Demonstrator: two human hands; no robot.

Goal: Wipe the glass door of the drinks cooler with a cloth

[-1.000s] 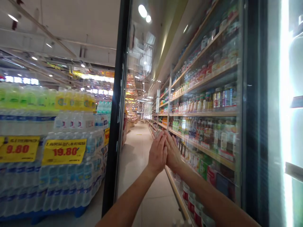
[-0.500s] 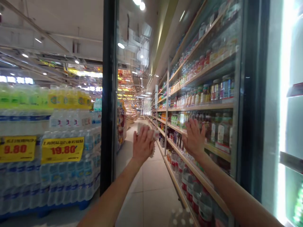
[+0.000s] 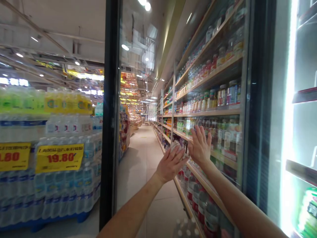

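Observation:
In front of me stands a glass door [image 3: 138, 175] with a dark frame [image 3: 110, 109]. My left hand [image 3: 170, 165] presses a pale, crumpled cloth [image 3: 176, 145] against the glass, fingers bent over it. Part of the cloth is hidden under the fingers. Just to its right, my right hand [image 3: 200, 147] lies flat on the pane with fingers spread, holding nothing.
Shelves of bottled drinks [image 3: 205, 112] show in the glass on the right. At left, stacked water bottles [image 3: 53, 185] carry a yellow price sign [image 3: 59, 157]. A lit cooler interior [image 3: 302, 132] with a green pack [image 3: 308, 211] is at far right.
My left hand has slid right and a little down across the glass with the cloth, closer to my right hand. The right hand stays on the pane. The view has shifted slightly.

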